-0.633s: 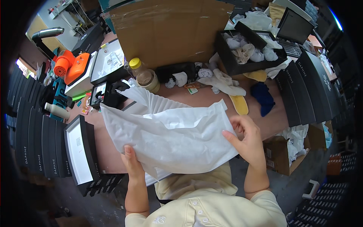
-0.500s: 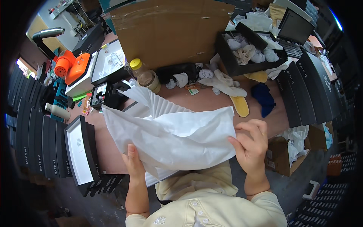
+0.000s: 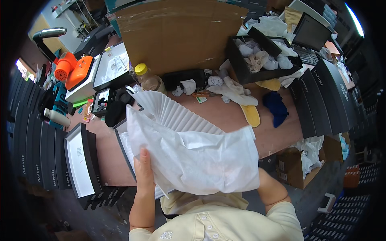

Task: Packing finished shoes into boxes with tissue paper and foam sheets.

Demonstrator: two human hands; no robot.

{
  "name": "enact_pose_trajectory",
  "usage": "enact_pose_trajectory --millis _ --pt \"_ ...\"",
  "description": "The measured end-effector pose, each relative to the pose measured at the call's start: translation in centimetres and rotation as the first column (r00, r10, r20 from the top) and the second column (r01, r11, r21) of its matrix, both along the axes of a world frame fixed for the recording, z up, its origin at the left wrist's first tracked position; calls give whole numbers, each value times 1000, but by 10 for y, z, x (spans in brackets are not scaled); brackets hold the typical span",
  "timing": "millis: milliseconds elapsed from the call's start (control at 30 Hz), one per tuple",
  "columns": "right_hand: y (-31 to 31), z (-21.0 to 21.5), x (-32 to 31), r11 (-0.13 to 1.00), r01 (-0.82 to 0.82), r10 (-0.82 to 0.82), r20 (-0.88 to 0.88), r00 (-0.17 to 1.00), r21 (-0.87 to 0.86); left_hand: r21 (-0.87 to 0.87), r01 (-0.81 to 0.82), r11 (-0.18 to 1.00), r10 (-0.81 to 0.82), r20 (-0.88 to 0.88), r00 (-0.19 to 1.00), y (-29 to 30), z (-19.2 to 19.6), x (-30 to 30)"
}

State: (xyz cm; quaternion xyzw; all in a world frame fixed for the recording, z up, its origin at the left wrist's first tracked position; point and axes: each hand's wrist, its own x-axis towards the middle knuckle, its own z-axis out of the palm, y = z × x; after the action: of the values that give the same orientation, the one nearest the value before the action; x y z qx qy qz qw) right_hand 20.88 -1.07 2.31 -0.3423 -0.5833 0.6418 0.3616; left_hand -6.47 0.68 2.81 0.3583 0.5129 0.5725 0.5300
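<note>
1. Head view, centre of the frame: a thin white sheet, either a bag or a folded wrap, is held up in front of the person; a pleated white piece fans out behind its upper edge.
2. Head view, left of centre: the left hand grips the sheet's left side, thumb pressed on the near face; its other fingers are hidden behind.
3. Head view, right of centre: the right forearm runs up to the sheet, and the right hand is out of sight. A moment ago it showed at the right edge, fingers bent near the sheet's border. Whether it is now inside or only behind, and whether its fingers are together or apart, I cannot tell.
4. Head view, centre: the sheet's left upper corner has moved rightward, baring more pleats and a dark-rimmed box underneath. In my judgement, the right side is now handled from beyond the near face rather than by its edge.
</note>
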Motion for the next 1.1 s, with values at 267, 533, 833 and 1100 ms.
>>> enact_pose_trajectory --millis 267,533,833,1100 --pt "-2 -13 -17 979 30 -37 34 999 200 -110 392 913 -403 -100 910 -22 9 -27" --pt "-15 39 74 910 332 -362 88 928 247 144 -560 816 555 76 829 10 45 -123" --pt "-2 8 53 843 432 -533 608 589 320 502 -291 814 570 -788 234 -65 47 -119" --pt "-11 57 -57 771 -120 -109 316 943 626 -244 543 804 -223 -969 -105 -35 1 -22"
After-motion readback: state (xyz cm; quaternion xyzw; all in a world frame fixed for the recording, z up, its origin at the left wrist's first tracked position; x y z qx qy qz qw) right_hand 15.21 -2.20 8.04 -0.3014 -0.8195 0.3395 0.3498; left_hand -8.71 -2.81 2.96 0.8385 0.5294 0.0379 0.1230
